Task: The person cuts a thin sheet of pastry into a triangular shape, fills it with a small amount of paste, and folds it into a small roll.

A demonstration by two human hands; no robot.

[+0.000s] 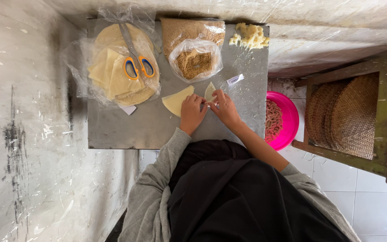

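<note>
Person seen from above, filling the frame from 5 to 7 o'clock. Grey long-sleeved top, soft knit look; left sleeve [157, 179] down to the wrist, right sleeve [307, 188] pushed up past the forearm. Black cloth [238, 197] drapes over head and chest. Left hand [191, 113] and right hand [224, 107] bare, no gloves.

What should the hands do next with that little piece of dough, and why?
Probably fold the small dough piece over and press its edge. Both the left hand and the right hand already pinch at it on the metal table, and the bigger wedge of dough sheet lies beside them, untouched.
</note>
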